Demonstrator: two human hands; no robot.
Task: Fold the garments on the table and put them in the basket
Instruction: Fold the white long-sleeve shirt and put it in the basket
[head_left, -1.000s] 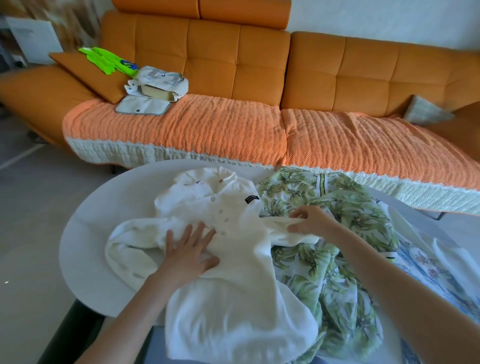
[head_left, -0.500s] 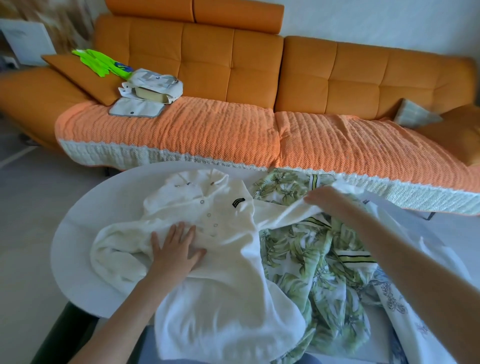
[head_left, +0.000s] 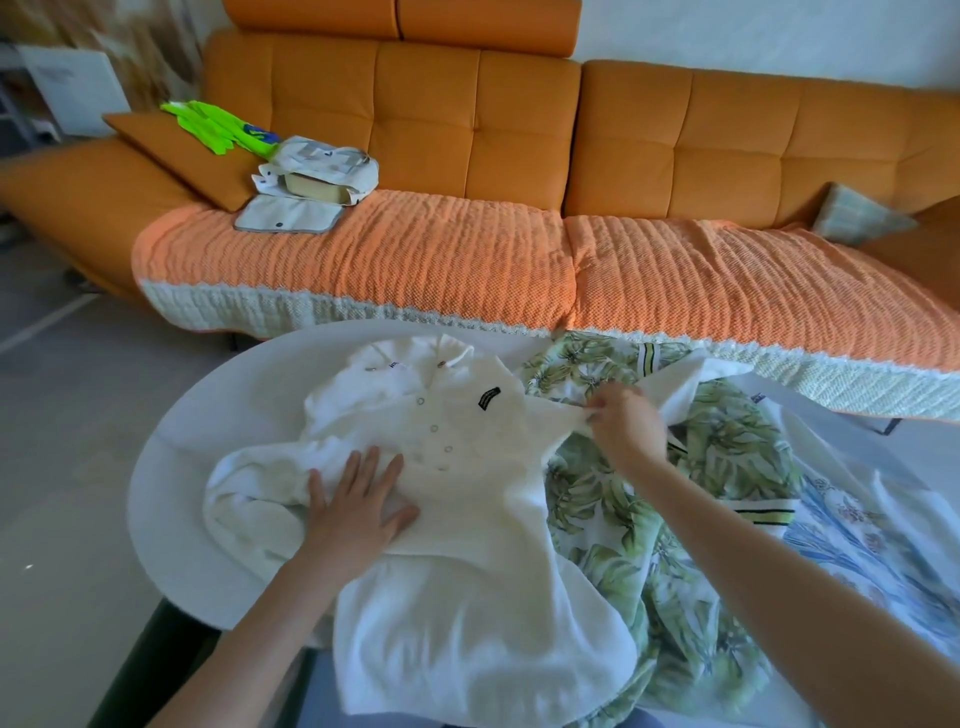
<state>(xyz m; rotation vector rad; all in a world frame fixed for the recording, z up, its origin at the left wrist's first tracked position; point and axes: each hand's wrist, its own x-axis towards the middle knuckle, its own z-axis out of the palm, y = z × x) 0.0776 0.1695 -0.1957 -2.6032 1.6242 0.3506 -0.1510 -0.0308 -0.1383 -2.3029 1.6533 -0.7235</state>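
Note:
A white buttoned hooded top (head_left: 467, 597) lies face up on the round white table (head_left: 171, 467), its hem hanging over the near edge. My left hand (head_left: 358, 509) presses flat on its chest, fingers spread. My right hand (head_left: 623, 426) pinches the top's right sleeve, stretched out to the right over a green leaf-print garment (head_left: 649, 545). A blue floral garment (head_left: 857, 545) lies at the far right. No basket is in view.
An orange sofa (head_left: 467, 130) with an orange knitted cover stands right behind the table. On its left seat sit a folded pale item and box (head_left: 317, 176) and a neon green cloth (head_left: 218, 122). Grey floor lies to the left.
My right hand pulled the white sleeve out to the right across the leaf-print garment, then came back a little toward the top. My left hand stayed pressed on the chest.

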